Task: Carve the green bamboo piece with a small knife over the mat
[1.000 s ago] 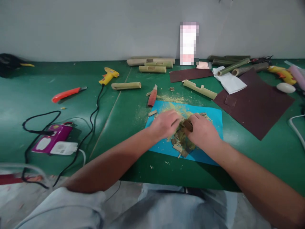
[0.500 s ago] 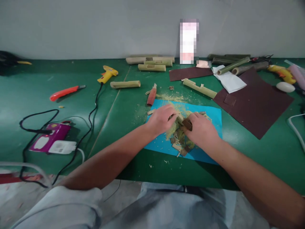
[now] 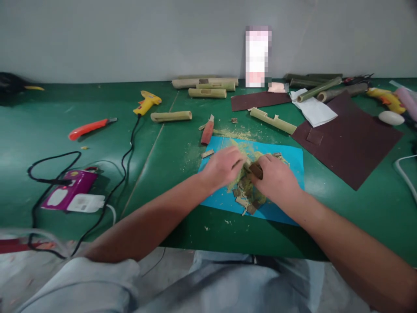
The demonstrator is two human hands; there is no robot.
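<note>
My left hand (image 3: 223, 167) and my right hand (image 3: 276, 176) meet over a blue sheet (image 3: 289, 161) on the green table. Both are closed. The right hand pinches a small dark brown piece of sandpaper (image 3: 256, 170). The left hand's fingers curl round a small bamboo piece, mostly hidden between the hands. Under them lies a pile of green and tan bamboo shavings and chips (image 3: 246, 198). Yellow-green dust (image 3: 233, 135) spreads beyond the sheet's far edge.
Bamboo tubes (image 3: 171, 116) (image 3: 273, 121) lie behind the sheet, more along the wall. A red-handled tool (image 3: 207, 131), an orange utility knife (image 3: 87, 128), a yellow glue gun (image 3: 147, 102) with black cord, a purple device (image 3: 70, 191) and dark sandpaper sheets (image 3: 350, 141) surround the sheet.
Both hands stay over the shavings with only small shifts; the left hand has moved slightly back and forth beside the right. Nothing was picked up or let go.
</note>
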